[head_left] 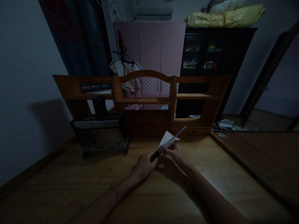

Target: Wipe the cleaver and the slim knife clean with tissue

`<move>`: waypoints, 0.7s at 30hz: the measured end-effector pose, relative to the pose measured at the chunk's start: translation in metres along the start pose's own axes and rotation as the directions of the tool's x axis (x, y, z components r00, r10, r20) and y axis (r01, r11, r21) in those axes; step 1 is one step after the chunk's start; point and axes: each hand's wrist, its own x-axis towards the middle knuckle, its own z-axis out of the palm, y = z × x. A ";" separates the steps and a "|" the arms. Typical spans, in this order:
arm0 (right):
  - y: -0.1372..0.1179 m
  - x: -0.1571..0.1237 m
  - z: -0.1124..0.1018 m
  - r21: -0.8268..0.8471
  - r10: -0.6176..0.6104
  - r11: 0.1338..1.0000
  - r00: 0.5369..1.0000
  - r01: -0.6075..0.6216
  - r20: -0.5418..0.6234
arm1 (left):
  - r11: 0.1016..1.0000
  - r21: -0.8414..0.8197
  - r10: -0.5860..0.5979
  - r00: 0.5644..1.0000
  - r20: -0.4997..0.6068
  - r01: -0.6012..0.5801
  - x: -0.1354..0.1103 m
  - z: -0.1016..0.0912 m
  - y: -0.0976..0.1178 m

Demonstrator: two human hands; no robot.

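My left hand (143,166) is closed round the black handle of a knife (163,146) whose thin blade points up and to the right. My right hand (175,152) pinches a white tissue (167,140) folded over the blade close to the handle. Both hands hover just above the wooden desk (93,186), near its middle. A thin bracelet circles my left wrist.
A wooden shelf unit (144,99) stands along the back of the desk, with a clear, dark-framed box (100,133) at its left. Behind it are a pink wardrobe, clothes on a rack and a dark glass cabinet. The room is dim.
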 end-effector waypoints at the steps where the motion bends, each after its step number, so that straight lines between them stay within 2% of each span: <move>1: 0.000 0.000 0.000 -0.006 -0.001 1.000 1.000 0.001 0.002 | 1.000 -0.002 0.001 1.000 0.001 -0.001 0.000 0.000 0.000; 8: 0.001 0.001 -0.003 -0.049 0.003 0.999 1.000 -0.003 0.007 | 0.999 -0.030 0.043 0.999 0.011 -0.043 0.002 0.004 -0.004; 16: 0.004 0.001 -0.004 -0.077 -0.014 0.997 1.000 0.013 -0.013 | 0.999 -0.031 0.027 0.999 0.025 -0.026 0.000 0.001 0.000; 21: 0.006 0.001 -0.003 -0.070 -0.018 0.997 0.999 0.016 -0.026 | 0.996 -0.057 0.069 0.997 0.021 -0.068 0.001 0.004 -0.004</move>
